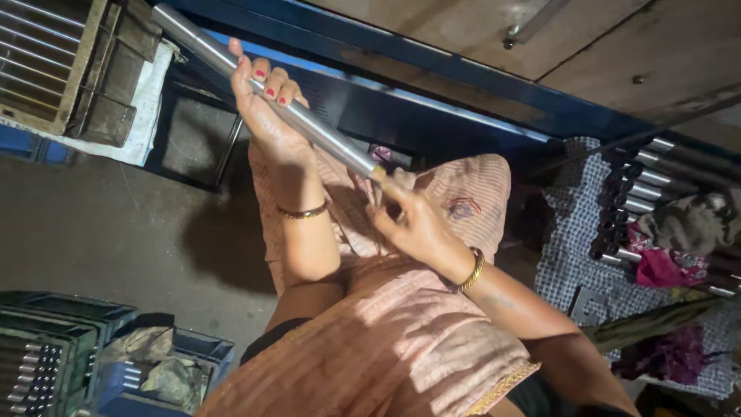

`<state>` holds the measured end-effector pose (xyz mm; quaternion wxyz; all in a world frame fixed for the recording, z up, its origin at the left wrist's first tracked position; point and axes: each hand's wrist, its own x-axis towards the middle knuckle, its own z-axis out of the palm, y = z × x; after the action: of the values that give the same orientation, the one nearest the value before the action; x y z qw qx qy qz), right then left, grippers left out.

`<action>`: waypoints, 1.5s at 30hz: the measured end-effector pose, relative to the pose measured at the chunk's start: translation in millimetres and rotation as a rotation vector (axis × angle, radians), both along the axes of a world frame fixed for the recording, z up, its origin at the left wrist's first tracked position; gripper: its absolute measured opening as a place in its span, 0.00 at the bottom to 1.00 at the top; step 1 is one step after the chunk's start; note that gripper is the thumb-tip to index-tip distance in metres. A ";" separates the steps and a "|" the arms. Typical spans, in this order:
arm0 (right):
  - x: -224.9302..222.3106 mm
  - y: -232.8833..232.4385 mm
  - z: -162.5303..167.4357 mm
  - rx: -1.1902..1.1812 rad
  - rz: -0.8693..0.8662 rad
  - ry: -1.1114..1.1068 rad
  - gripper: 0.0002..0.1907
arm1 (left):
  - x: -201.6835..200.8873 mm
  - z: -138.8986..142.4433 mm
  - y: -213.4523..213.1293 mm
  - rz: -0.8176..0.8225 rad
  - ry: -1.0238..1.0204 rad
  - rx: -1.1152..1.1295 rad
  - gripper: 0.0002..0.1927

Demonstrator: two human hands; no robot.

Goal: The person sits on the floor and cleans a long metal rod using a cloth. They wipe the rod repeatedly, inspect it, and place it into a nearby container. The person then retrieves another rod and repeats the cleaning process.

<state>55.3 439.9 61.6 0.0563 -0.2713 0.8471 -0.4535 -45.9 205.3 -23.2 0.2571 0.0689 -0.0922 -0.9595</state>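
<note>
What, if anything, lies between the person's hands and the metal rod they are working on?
Nothing visible does. The left hand is wrapped around the metal rod at mid-length, and the right hand touches its lower end directly.

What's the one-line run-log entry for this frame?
left hand: grips long polished steel rod mid-shaft | right hand: at rod's lower end | rod: tilted, above lap | right side: stacked steel rods on checked cloth

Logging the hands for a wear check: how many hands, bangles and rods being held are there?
Hands: 2, left hand and right hand
Gold bangles: 2, left bangle, right bangle
Metal rod held: 1
Total: 5
</note>
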 end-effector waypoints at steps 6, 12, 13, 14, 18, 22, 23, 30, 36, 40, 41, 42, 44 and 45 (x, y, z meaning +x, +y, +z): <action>-1.7 0.7 -1.0 0.035 0.005 -0.157 0.15 | -5.5 -8.4 8.0 -0.053 0.060 -0.022 0.18; -2.2 -1.8 1.4 -0.027 -0.005 -0.157 0.21 | -7.7 -10.7 0.1 -0.046 0.024 -0.003 0.18; -2.3 -1.2 -0.4 -0.029 0.023 -0.055 0.19 | -6.7 -10.6 0.3 -0.057 -0.011 0.008 0.18; -4.8 -2.5 -3.6 0.044 0.016 -0.045 0.18 | -5.8 -10.5 1.3 -0.062 -0.022 0.006 0.18; -3.2 7.2 -12.1 0.192 -0.009 0.066 0.14 | -3.8 -9.1 -4.6 -0.035 -0.016 -0.046 0.19; -7.2 8.9 -16.6 0.081 0.058 0.276 0.15 | -2.1 -11.0 -10.6 0.000 -0.079 -0.057 0.20; -8.0 8.7 -16.3 0.141 0.057 0.222 0.12 | -1.1 -11.5 -11.1 -0.029 -0.072 -0.045 0.19; -9.8 7.8 -8.3 0.013 0.090 0.096 0.15 | 1.8 -2.6 -14.6 -0.019 -0.089 -0.083 0.18; -13.1 7.4 -14.1 0.128 0.104 -0.010 0.09 | 4.3 4.1 -7.6 -0.026 -0.109 -0.054 0.18; -11.4 14.1 -20.0 0.081 0.101 -0.042 0.15 | 3.4 2.1 -8.5 -0.022 -0.061 -0.103 0.18; -12.1 13.6 -22.3 0.066 0.100 -0.043 0.16 | 2.8 0.8 -7.9 0.001 -0.061 -0.090 0.18; -12.6 13.6 -24.1 0.049 0.095 -0.044 0.16 | 1.9 -0.5 -7.2 0.021 -0.059 -0.080 0.18; -13.2 11.3 -27.9 0.019 0.091 -0.113 0.14 | 1.5 -3.9 -3.7 0.011 -0.057 -0.064 0.19; -13.4 10.2 -29.5 0.008 0.103 -0.171 0.12 | 1.4 -5.5 -2.2 -0.006 -0.047 -0.057 0.19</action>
<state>41.9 450.0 32.1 0.1526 -0.2744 0.8260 -0.4681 -44.5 203.0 -28.6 0.2537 0.0839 -0.1257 -0.9554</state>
